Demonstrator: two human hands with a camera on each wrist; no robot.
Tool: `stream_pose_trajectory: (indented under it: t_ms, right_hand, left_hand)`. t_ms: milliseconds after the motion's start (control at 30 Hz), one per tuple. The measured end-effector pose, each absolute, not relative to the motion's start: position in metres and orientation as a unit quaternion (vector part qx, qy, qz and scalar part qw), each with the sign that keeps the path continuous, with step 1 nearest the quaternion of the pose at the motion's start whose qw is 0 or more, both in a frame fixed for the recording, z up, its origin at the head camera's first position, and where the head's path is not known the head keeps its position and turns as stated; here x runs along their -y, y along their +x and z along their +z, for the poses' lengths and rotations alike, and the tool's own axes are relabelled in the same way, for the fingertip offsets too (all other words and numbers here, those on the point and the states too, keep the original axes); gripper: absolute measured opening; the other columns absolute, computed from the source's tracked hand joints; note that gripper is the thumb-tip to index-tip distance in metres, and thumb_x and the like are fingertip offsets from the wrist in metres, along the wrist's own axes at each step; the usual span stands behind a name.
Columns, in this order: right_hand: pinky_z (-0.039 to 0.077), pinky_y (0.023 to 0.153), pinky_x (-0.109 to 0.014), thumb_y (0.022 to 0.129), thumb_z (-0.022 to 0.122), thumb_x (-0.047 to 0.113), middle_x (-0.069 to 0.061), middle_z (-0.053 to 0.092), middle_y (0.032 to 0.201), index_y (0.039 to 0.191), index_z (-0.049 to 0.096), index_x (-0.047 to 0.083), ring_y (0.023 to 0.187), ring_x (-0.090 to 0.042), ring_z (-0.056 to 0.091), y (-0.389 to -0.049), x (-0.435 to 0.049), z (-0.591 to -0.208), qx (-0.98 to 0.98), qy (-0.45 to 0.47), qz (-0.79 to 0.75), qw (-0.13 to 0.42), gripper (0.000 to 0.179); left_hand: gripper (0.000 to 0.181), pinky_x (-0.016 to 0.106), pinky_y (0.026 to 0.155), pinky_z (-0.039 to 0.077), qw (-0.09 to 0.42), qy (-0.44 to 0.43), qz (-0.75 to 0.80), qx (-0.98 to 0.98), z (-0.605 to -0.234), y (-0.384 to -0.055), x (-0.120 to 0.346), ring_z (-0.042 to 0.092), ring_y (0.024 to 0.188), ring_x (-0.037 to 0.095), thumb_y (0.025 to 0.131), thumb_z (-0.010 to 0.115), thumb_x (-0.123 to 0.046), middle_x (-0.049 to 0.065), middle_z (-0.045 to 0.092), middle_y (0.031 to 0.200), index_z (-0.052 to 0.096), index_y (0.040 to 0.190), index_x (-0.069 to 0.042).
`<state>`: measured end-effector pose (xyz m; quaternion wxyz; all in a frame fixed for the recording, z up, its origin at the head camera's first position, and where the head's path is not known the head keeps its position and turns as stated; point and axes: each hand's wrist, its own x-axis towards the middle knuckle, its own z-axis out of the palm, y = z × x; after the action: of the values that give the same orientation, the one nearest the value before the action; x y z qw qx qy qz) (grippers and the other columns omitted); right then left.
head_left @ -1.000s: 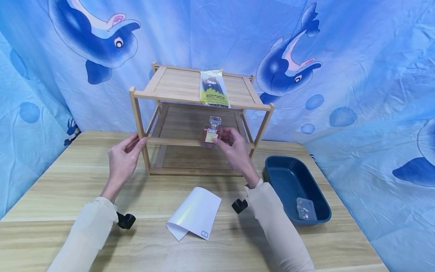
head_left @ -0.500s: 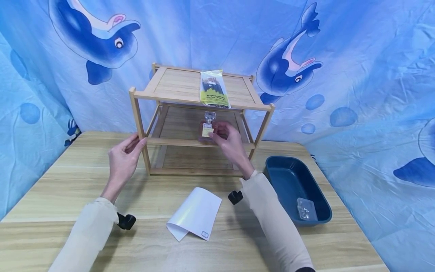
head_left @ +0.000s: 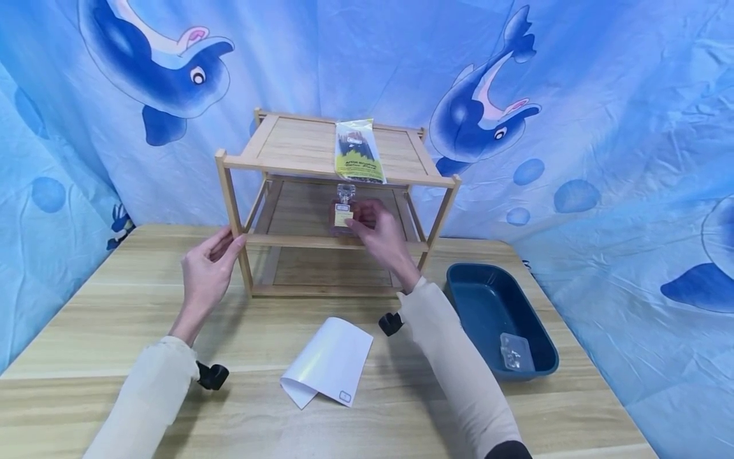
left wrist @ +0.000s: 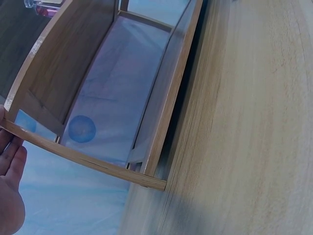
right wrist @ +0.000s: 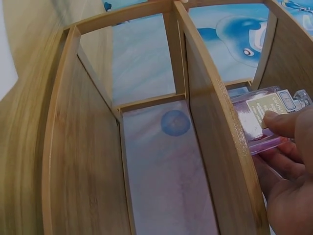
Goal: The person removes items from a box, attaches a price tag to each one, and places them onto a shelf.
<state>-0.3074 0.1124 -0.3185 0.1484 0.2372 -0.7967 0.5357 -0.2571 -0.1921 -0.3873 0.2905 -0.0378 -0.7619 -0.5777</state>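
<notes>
My right hand [head_left: 383,237] grips a pink perfume bottle [right wrist: 257,115] with a clear faceted cap and a pale label, thumb across the label. In the head view the bottle stands upright above the front rail of the middle shelf [head_left: 298,207]. The right wrist view shows its base close to that shelf's board. At the rack's front left post, my left hand [head_left: 209,268] pinches the wood between thumb and fingers near the middle rail. The wooden rack [head_left: 338,242] has three levels. A packet of artist brushes [head_left: 358,153] lies on its top.
A bent white sheet [head_left: 329,360] lies on the table [head_left: 103,319] in front of the rack. On the right stands a dark teal tub [head_left: 487,287] holding a small clear plastic box [head_left: 517,352]. A blue dolphin-print curtain [head_left: 367,57] hangs behind.
My right hand has carried the perfume bottle leftward and slightly up and inward over the middle shelf. My left hand keeps its hold on the post.
</notes>
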Motion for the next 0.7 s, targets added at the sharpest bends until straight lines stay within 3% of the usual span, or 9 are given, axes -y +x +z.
stream_pose_trajectory:
  t_ms: [700]
  right_hand:
    - [0.055, 0.091, -0.03, 0.1, 0.067, 0.004, -0.014, 0.062, 0.11, 0.123, 0.054, -0.004, 0.107, -0.026, 0.064, -0.32, -0.11, -0.314, 0.835, 0.23, 0.489, 0.105, 0.028]
  left_hand:
    - [0.048, 0.015, 0.091, 0.052, 0.29, -0.034, -0.571, 0.767, -0.387, -0.257, 0.191, 0.067, 0.115, 0.013, 0.101, 0.07, -0.028, 0.02, 0.066, 0.132, 0.061, 0.14, 0.0]
